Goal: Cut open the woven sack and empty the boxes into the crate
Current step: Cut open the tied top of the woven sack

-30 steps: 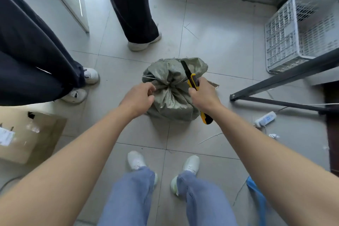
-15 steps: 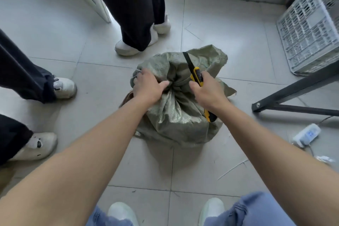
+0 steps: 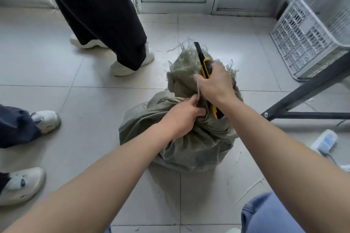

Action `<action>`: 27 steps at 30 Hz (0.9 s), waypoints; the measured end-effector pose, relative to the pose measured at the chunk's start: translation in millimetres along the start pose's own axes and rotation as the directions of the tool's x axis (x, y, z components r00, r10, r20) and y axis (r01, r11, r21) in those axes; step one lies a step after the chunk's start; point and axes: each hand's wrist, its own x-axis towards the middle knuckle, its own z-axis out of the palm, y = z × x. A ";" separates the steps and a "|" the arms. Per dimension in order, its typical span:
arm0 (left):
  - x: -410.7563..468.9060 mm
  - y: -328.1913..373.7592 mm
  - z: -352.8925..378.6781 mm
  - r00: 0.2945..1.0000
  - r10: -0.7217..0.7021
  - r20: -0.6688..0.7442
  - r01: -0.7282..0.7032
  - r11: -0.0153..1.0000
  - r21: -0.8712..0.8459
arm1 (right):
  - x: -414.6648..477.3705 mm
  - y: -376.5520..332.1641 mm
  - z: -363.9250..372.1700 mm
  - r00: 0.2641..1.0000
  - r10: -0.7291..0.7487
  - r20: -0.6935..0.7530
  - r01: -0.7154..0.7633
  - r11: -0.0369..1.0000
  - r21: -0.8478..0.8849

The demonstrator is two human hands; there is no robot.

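A grey-green woven sack [image 3: 189,143] stands upright on the tiled floor in the middle of the view, its neck bunched and its frayed top [image 3: 186,62] sticking up. My left hand [image 3: 181,117] grips the bunched neck. My right hand [image 3: 216,83] is closed on a yellow and black utility knife [image 3: 205,64], blade pointing up and away, and also pinches a pale tie string beside the neck. A white plastic lattice crate [image 3: 310,32] sits at the far right. The boxes are hidden inside the sack.
A black metal table leg and brace [image 3: 303,96] run right of the sack. A person in dark trousers [image 3: 106,24] stands just behind it; another person's shoes [image 3: 45,121] are at the left. A white power strip [image 3: 324,141] lies at the right. Closed doors line the back.
The sack now stands taller, its frayed top up. My left hand shifted to the neck right under my right hand. The right hand with the knife rose and caught the string.
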 end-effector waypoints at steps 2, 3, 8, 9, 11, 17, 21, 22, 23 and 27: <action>-3.3 3.8 10.0 0.983 0.143 0.110 -0.163 0.966 0.200 | 1.5 4.1 -3.6 0.998 0.016 -0.059 -0.020 0.997 -0.072; -5.8 6.5 15.0 0.966 0.214 0.143 -0.247 0.928 0.278 | 2.7 6.2 -4.2 0.995 0.006 -0.095 -0.015 0.995 -0.100; -8.8 11.1 40.0 0.911 0.322 0.258 -0.406 0.809 0.425 | -1.5 15.0 0.7 0.989 0.007 0.150 0.028 0.974 -0.225; -9.5 12.4 42.9 0.901 0.351 0.257 -0.431 0.802 0.414 | -4.3 17.8 1.8 0.969 0.066 0.239 0.006 0.957 -0.289; -15.5 10.1 45.3 0.874 0.443 0.200 -0.486 0.801 0.350 | -9.9 24.9 0.0 0.908 0.221 0.357 -0.031 0.883 -0.468; -67.3 0.1 20.2 0.889 -0.403 -0.218 0.258 0.832 -0.491 | -24.0 58.1 -9.6 0.829 0.425 0.363 -0.097 0.748 -0.656; -39.8 18.4 15.8 0.662 -0.703 0.260 0.707 0.470 -0.528 | -35.9 70.7 -9.1 0.790 0.486 0.373 -0.170 0.759 -0.629; -33.6 25.4 18.4 0.620 -0.676 0.399 0.771 0.429 -0.471 | -38.7 70.3 -10.8 0.787 0.494 0.369 -0.188 0.763 -0.618; -29.1 32.3 21.3 0.585 -0.644 0.493 0.809 0.425 -0.406 | -40.7 69.8 -13.2 0.786 0.500 0.364 -0.206 0.766 -0.609; -14.8 49.3 39.2 0.600 -0.666 0.443 0.792 0.572 -0.215 | -49.0 62.4 -31.0 0.742 0.556 0.375 -0.309 0.779 -0.545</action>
